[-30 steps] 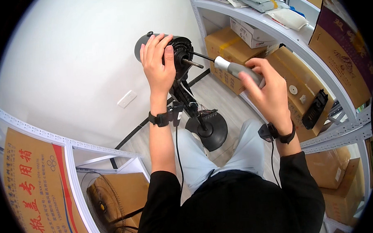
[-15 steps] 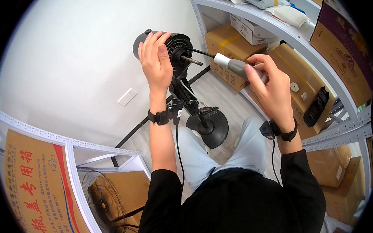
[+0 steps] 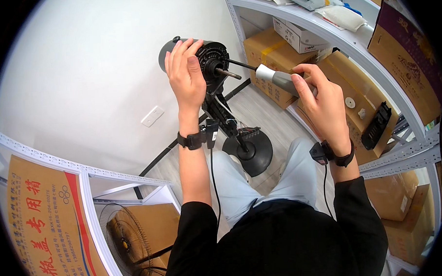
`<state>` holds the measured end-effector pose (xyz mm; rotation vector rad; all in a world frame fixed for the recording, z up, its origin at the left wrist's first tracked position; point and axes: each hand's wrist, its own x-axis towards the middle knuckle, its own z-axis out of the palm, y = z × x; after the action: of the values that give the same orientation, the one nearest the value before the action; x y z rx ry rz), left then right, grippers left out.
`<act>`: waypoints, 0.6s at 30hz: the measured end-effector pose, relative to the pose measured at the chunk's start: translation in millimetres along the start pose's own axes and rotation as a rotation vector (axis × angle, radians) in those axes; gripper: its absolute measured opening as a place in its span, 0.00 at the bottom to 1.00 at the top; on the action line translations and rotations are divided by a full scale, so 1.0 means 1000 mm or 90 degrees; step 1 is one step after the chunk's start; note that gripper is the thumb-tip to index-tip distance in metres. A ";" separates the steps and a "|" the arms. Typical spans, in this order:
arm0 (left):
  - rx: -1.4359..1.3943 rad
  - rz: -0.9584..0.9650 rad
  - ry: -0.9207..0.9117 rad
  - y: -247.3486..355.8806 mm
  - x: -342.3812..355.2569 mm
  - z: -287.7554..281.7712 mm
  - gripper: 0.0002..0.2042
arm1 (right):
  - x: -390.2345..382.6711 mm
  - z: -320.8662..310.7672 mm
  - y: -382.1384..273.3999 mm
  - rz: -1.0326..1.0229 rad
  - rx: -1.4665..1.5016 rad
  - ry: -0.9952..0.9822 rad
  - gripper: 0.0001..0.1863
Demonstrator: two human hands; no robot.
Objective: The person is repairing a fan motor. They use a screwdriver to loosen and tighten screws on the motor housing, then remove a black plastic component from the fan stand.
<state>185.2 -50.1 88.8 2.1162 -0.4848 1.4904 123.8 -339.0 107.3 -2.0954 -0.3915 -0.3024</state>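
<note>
A dark fan motor housing [image 3: 168, 54] stands on a black pole, its front bared with ridged parts and a metal shaft [image 3: 231, 75] sticking out. My left hand [image 3: 186, 78] lies over the top and near side of the housing, fingers curved on it. With my right hand [image 3: 321, 95] I grip the grey handle of a screwdriver [image 3: 277, 78] between thumb and fingers. Its dark blade reaches left to the front rim of the housing, beside the shaft; the tip is hard to make out. Below are loose wires [image 3: 241, 125] and the round black base [image 3: 260, 156].
On the right, a cardboard box [image 3: 333, 68] bears a white disc [image 3: 349, 102], a small white piece [image 3: 362, 113] and a black slotted cover [image 3: 376, 126]. White metal shelves [image 3: 359, 50] curve around it. A wire fan grille [image 3: 122, 234] stands lower left. A white wall [image 3: 92, 69] rises behind the fan.
My right thumb has shifted slightly up along the screwdriver handle. The blade stays at the housing, and my left hand keeps its place on it. The whole view has moved very slightly.
</note>
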 end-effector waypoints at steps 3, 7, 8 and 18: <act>0.001 0.002 0.000 0.001 0.000 0.001 0.24 | 0.000 0.003 0.008 -0.149 -0.033 0.050 0.19; 0.000 -0.001 -0.001 0.001 -0.001 -0.001 0.24 | -0.004 0.007 0.007 -0.318 -0.081 0.079 0.18; -0.001 0.000 0.000 0.001 -0.001 -0.001 0.24 | -0.004 0.006 0.007 -0.310 -0.083 0.067 0.18; 0.001 0.000 0.001 0.001 0.000 0.001 0.24 | 0.001 0.005 0.005 -0.283 -0.057 0.109 0.18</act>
<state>184.8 -51.6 88.6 2.1164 -0.4831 1.4933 126.7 -336.6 101.2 -2.0334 -0.7515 -0.7674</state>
